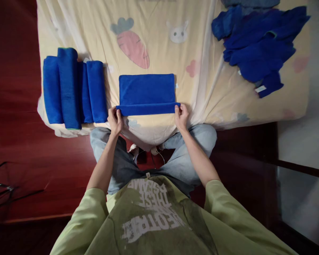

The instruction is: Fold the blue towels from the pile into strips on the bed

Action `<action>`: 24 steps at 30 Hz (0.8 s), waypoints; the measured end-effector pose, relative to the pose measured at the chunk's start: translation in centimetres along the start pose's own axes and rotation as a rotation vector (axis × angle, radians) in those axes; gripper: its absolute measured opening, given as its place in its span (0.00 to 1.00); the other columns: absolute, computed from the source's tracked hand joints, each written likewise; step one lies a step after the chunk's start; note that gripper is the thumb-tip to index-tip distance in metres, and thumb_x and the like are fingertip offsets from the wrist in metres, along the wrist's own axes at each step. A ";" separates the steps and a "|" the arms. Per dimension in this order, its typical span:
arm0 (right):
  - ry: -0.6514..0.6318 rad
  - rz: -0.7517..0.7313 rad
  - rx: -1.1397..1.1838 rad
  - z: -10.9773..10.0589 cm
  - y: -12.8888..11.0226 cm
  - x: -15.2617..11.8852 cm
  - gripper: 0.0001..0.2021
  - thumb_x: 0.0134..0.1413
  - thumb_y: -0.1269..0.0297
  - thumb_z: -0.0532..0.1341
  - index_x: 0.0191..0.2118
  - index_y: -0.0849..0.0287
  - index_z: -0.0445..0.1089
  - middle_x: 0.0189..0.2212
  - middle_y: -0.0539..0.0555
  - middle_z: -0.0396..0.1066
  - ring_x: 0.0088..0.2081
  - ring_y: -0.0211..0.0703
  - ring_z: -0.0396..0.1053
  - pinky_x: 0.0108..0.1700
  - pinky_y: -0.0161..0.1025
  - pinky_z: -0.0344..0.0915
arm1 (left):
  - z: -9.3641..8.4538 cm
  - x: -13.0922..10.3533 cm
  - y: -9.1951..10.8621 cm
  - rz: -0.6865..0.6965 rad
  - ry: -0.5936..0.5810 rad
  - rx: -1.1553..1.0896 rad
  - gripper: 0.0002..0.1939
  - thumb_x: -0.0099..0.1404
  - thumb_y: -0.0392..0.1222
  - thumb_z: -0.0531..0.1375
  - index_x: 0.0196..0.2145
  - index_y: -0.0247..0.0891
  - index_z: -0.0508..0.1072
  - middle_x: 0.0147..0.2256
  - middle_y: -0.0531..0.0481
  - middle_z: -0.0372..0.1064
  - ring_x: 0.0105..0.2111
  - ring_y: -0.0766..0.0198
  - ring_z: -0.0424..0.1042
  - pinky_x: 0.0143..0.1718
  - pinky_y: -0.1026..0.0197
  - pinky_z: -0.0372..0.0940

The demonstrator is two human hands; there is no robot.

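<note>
A blue towel (pixel 146 88) lies flat on the bed in front of me, its near edge turned over into a narrow band. My left hand (pixel 115 119) pinches the left end of that band between thumb and fingers. At the band's right end, my right hand (pixel 182 116) grips it the same way. Left of the towel, several rolled blue towels (pixel 69 88) lie side by side, the nearest roll close to my left hand. A loose heap of blue towels (pixel 257 49) with white tags sits at the far right.
The bed (pixel 159 53) has a cream sheet printed with a carrot and a rabbit head. Its near edge hangs over by my knees. A black metal stand (pixel 9 189) is on the dark red floor at lower left. A pale wall (pixel 303 141) borders the right side.
</note>
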State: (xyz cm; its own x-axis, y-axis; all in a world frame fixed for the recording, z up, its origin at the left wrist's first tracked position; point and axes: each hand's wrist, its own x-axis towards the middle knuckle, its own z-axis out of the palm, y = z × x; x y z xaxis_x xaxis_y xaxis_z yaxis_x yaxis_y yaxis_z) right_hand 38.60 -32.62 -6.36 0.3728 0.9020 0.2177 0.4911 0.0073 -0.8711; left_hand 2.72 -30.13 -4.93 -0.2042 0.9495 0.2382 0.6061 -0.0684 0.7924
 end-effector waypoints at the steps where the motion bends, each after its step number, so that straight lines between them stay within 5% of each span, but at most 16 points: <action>1: -0.007 0.010 0.009 0.0 0.0 0.1 0.27 0.69 0.38 0.53 0.46 0.60 0.73 0.35 0.56 0.76 0.38 0.44 0.76 0.45 0.43 0.77 | 0.0 0.0 0.1 -0.002 -0.003 -0.004 0.29 0.76 0.66 0.47 0.52 0.39 0.70 0.43 0.42 0.76 0.44 0.57 0.78 0.48 0.55 0.72; 24: 0.069 -0.018 -0.019 0.8 -0.7 0.5 0.28 0.67 0.36 0.53 0.44 0.58 0.72 0.29 0.51 0.71 0.31 0.40 0.72 0.38 0.39 0.74 | 0.4 0.2 0.7 0.038 0.061 0.069 0.21 0.76 0.59 0.52 0.48 0.40 0.74 0.38 0.45 0.72 0.44 0.55 0.73 0.49 0.52 0.69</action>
State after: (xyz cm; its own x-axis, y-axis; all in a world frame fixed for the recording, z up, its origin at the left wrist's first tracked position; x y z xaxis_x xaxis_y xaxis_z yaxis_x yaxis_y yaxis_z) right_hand 37.79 -31.80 -5.99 0.4169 0.8700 0.2634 0.5124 0.0144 -0.8586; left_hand 3.37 -29.90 -4.56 -0.2251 0.9261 0.3028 0.6656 -0.0809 0.7419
